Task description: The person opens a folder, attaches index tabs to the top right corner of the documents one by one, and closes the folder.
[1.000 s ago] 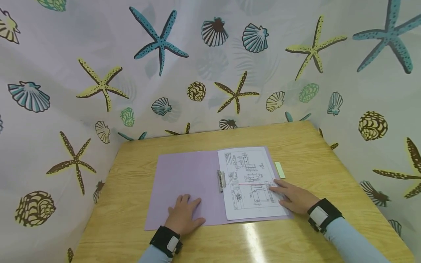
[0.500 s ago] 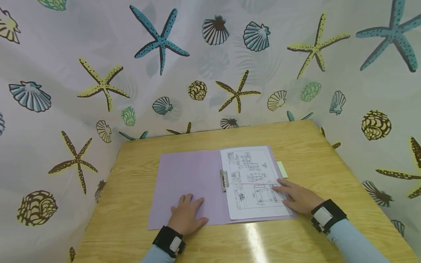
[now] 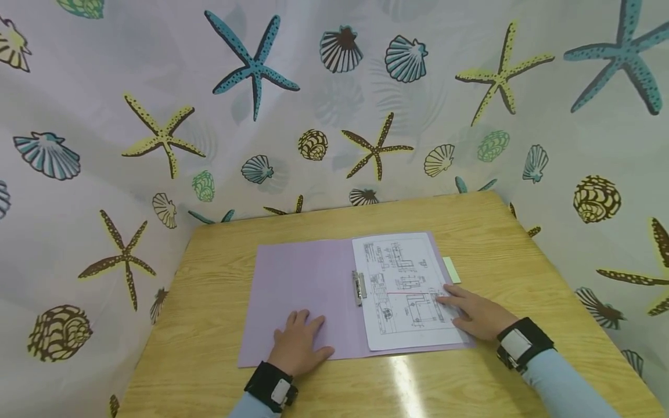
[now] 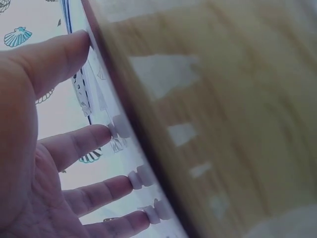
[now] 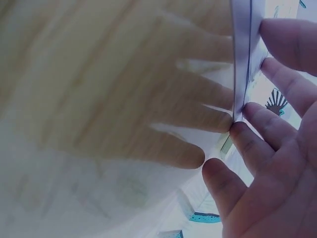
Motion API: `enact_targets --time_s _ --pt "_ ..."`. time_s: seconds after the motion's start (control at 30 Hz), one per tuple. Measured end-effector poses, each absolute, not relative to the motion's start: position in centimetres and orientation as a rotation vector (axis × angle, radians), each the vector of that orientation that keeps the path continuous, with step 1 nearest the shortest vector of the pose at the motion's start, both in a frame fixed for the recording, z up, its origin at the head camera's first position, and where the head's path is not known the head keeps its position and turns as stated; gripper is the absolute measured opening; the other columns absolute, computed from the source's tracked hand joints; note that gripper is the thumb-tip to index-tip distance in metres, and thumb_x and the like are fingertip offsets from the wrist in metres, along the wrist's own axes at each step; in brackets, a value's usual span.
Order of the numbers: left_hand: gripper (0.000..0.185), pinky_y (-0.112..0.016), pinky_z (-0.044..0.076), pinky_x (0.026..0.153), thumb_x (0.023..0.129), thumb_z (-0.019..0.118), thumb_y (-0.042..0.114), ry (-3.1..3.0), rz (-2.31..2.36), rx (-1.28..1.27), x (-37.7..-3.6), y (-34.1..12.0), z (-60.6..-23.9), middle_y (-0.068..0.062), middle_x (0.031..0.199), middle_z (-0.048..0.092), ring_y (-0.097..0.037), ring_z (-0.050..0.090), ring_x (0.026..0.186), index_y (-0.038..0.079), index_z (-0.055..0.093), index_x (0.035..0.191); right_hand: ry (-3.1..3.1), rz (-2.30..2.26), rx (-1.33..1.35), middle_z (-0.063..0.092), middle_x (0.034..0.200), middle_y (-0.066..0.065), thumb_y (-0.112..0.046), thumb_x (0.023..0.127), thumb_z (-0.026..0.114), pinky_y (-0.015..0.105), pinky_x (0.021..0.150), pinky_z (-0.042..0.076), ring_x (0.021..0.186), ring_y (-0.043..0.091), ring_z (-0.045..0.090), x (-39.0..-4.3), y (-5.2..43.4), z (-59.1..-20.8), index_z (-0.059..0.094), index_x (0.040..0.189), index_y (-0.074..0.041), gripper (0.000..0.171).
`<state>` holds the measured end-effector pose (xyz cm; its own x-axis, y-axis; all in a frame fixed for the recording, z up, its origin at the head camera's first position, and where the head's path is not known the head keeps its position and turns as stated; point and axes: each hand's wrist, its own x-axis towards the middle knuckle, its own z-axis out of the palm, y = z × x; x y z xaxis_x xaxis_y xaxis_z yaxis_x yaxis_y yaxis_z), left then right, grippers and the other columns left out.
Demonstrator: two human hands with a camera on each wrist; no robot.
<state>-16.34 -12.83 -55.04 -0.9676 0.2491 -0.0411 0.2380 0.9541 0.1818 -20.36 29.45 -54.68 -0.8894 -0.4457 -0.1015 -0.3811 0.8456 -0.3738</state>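
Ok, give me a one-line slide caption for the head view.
Left hand flat on an open lilac folder, right hand resting on its clipped technical drawing.

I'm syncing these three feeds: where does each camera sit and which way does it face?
Head: above, facing forward and down at the folder on the table; both hands and sleeves show.
Left wrist: under the left hand, facing along its fingers.
Right wrist: under the right hand, facing its fingertips on paper.
All show the table.

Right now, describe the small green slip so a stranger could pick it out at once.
On the wooden table lies an open lilac folder holding a white sheet of technical drawings. Just off the folder's right edge, beyond the right hand, lies the small pale green paper slip, the only green thing there.
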Motion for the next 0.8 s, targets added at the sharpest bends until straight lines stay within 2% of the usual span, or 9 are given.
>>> enact_targets --time_s 0.2,0.47,0.8 --pt "0.074 -0.074 0.04 0.08 0.075 0.07 0.064 3.036 0.29 0.367 -16.0 -13.1 -54.5 -0.019 0.138 0.046 -0.045 0.038 0.129 0.019 0.059 0.133 2.845 -0.509 -0.656 0.034 0.151 0.016 -0.018 0.088 0.068 0.056 0.099 0.04 0.13 0.044 0.04 -20.3 29.2 -54.6 0.055 0.137 -0.016 0.051" --pt "0.076 -0.078 0.031 0.087 0.075 0.07 0.062 3.05 0.322 0.34 -15.7 -13.7 -53.8 -0.02 0.141 0.044 -0.044 0.036 0.131 0.016 0.058 0.133 2.852 -0.538 -0.659 0.034 0.151 0.018 -0.018 0.088 0.068 0.056 0.099 0.039 0.13 0.045 0.04 -20.1 28.5 -54.3 0.056 0.136 -0.014 0.05" --pt "0.066 -0.072 0.024 0.099 0.08 0.07 0.053 3.131 0.367 0.477 -15.2 -13.7 -52.6 -0.024 0.137 0.046 -0.045 0.036 0.131 0.009 0.06 0.129 2.838 -0.642 -0.6 0.033 0.152 0.017 -0.027 0.09 0.066 0.059 0.103 0.034 0.132 0.045 0.037 -20.3 28.9 -54.6 0.053 0.139 -0.013 0.052"
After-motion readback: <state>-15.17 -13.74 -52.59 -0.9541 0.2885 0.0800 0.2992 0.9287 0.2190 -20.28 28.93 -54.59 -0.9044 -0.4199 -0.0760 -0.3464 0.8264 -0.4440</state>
